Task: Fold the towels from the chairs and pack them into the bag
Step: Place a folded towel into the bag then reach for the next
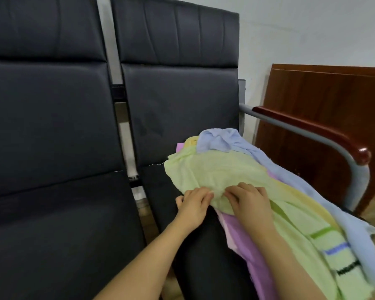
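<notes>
A heap of towels lies on the right-hand black chair seat (pixel 204 252). A light green towel (pixel 221 169) is on top, over a purple towel (pixel 243 237), a yellow towel (pixel 299 198) and a pale blue towel (pixel 227 139) at the back and right. My left hand (pixel 193 204) pinches the near left edge of the green towel. Just to its right, my right hand (pixel 249 200) grips the same edge with curled fingers. No bag is in view.
A second black chair (pixel 52 148) stands to the left with a bare seat. The right chair has a grey metal armrest with a red-brown wooden cap (pixel 325 135). A brown wooden panel (pixel 333 105) leans on the white wall behind it.
</notes>
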The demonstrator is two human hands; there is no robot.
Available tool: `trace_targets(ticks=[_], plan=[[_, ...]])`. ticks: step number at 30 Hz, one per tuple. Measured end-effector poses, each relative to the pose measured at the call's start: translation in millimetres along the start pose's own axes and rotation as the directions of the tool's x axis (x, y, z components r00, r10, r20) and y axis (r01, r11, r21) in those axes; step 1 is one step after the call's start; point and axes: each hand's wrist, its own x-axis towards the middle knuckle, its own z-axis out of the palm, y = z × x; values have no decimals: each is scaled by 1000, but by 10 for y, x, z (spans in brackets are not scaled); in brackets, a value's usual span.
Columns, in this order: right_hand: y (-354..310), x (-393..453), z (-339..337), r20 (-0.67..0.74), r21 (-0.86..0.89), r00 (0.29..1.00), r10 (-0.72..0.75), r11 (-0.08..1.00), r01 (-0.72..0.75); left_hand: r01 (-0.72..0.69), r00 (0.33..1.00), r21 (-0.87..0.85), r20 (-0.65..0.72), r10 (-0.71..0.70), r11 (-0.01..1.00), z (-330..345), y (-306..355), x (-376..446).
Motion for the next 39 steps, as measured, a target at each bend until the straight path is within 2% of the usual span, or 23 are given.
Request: trace_targets(ticks=[4, 10, 17, 19, 22, 24, 27, 29, 31, 33, 35, 37, 39], plan=[[-152, 11, -108, -61, 79, 995, -85, 993, 90, 30, 985, -194, -158, -61, 981, -187, -43, -158], [-290, -83, -265, 130, 209, 987, -95, 976, 66, 44, 953, -234, -283, -111, 971, -538, -257, -455], [-517, -188, -322, 101, 428, 981, -167, 897, 108, 59, 909, -268, -385, -163, 962, -774, -562, -736], [-616, -199, -330, 130, 489, 980, -153, 869, 71, 66, 898, -225, -411, -156, 972, -832, -613, -821], [-803, -212, -381, 253, 653, 958, -137, 754, -65, 68, 892, -142, -435, -125, 987, -917, -675, -939], [-915, -218, -417, 315, 691, 935, -166, 715, -106, 92, 894, -107, -430, -129, 990, -963, -734, -1000], [-915, -206, -400, 245, 621, 961, -126, 782, -56, 77, 899, -34, -430, -84, 996, -997, -777, -1043], [-792, -190, -359, 214, 430, 975, -56, 902, -43, 53, 910, 21, -414, -40, 998, -995, -760, -1012], [-598, -193, -302, 226, 176, 973, 51, 980, -93, 27, 914, 102, -406, 17, 994, -968, -687, -957], [-398, -208, -279, 254, -7, 946, 202, 978, -207, -13, 885, 283, -443, 143, 959, -909, -598, -884], [-261, -227, -272, 258, -121, 908, 330, 943, -309, -15, 894, 410, -402, 195, 912, -856, -475, -817], [-201, -233, -250, 273, -191, 882, 385, 920, -342, -28, 881, 465, -406, 241, 885, -758, -426, -729], [-190, -228, -223, 282, -203, 882, 376, 922, -328, -71, 867, 440, -416, 273, 895, -681, -379, -689]])
